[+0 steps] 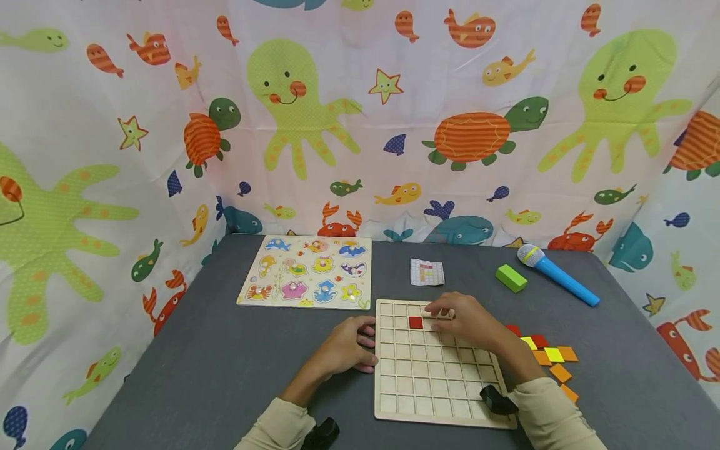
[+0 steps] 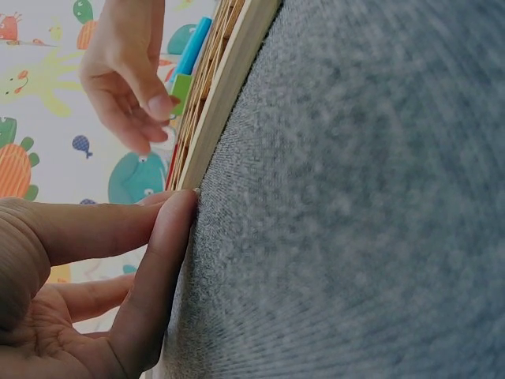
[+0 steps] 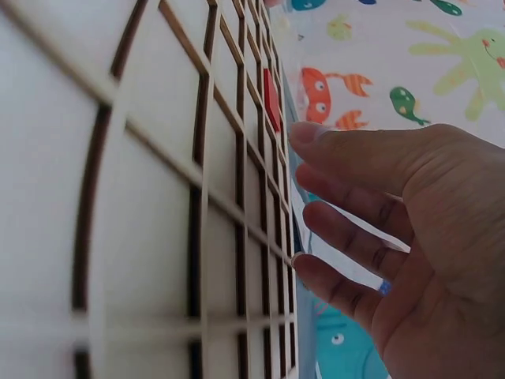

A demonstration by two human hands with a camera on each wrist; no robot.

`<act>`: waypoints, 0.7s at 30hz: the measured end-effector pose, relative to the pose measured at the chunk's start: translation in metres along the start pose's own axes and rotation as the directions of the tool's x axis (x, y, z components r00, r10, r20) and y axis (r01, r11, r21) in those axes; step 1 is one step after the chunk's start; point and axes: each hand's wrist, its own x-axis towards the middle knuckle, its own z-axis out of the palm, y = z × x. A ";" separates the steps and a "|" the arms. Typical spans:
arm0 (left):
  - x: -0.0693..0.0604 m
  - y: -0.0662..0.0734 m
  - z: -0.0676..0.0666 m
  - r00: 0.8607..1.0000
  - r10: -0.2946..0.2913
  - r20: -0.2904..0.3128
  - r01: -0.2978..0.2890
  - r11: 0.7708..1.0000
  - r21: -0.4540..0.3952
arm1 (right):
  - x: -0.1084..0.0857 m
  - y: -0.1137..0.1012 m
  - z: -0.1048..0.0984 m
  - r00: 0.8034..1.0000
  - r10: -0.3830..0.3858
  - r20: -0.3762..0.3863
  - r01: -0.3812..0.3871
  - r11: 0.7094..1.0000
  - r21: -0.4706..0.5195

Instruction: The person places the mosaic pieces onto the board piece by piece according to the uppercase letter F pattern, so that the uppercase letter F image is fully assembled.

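A wooden grid board (image 1: 413, 387) lies on the grey table, with one red square tile (image 1: 415, 322) in a cell near its far side. My left hand (image 1: 344, 347) touches the board's left edge, its fingertips (image 2: 177, 213) against the wooden side. Over the far part of the board hovers my right hand (image 1: 467, 320). In the right wrist view its fingers (image 3: 347, 225) are loosely bent and apart, with nothing visible between them. The red tile stands just beyond the thumb there.
Loose red, yellow and orange tiles (image 1: 554, 355) lie right of the board. A small card (image 1: 427, 272) with a coloured grid is behind it. Further back are a picture puzzle (image 1: 306, 272), a green block (image 1: 511, 279) and a blue microphone (image 1: 565, 280). A sea-animal curtain (image 1: 360, 125) surrounds the table.
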 end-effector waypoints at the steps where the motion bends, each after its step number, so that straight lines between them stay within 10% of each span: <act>1: 0.000 0.000 0.000 1.000 0.001 -0.001 -0.001 1.000 0.001 | -0.003 0.001 -0.002 1.000 -0.001 -0.009 0.001 1.000 -0.002; 21: -0.001 0.000 0.000 1.000 0.001 -0.004 -0.001 1.000 0.003 | -0.050 0.040 -0.036 0.985 0.141 -0.095 -0.147 0.987 -0.063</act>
